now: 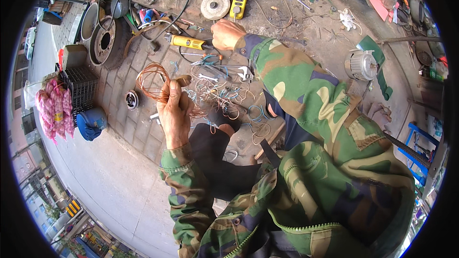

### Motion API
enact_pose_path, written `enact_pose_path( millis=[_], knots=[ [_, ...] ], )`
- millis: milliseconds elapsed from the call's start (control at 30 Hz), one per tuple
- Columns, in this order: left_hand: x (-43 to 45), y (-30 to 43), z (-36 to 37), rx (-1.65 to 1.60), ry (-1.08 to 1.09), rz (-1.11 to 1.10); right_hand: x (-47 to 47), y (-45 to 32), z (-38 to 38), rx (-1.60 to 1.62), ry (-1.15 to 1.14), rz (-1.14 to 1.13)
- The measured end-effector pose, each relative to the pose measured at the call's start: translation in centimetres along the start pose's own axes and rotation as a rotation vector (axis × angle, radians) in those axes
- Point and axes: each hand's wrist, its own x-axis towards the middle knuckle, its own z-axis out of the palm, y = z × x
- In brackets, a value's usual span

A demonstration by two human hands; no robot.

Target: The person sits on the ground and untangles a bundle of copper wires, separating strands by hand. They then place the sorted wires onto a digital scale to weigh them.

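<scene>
My left hand grips a loose coil of copper wire, with the loops standing out above the thumb and more strands showing below the fingers. My right hand reaches forward with its fingers curled; whether anything is inside them is hidden. Just left of it lies a yellow angle grinder. A yellow power strip with a plug in it is just beyond the right hand. Between my arms, a tangle of cut wires spreads on the ground, beside pliers, an open-ended wrench and an adjustable wrench.
A round disc lies by the power strip. An electric motor stands at right. Toward the left are a wheel rim, a black crate, pink net bags and a blue container. A small round metal part sits on the paving.
</scene>
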Motion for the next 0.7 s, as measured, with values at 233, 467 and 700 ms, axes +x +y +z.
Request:
enact_pose_path(
  millis=[233, 467, 700],
  knots=[
    [0.9, -0.3, -0.2, 0.101, 0.011, -0.057, -3.5, -7.1, -1.2, 0.826, -0.344, -0.332],
    [1.2, -0.2, 0.7, 0.300, 0.188, 0.070, -5.6, -6.9, -0.1, 0.719, -0.424, -0.276],
    [1.6, 2.2, -0.1, -0.191, 0.277, 0.117, -3.6, 2.8, 3.0, -0.138, -0.235, -0.074]
  ],
)
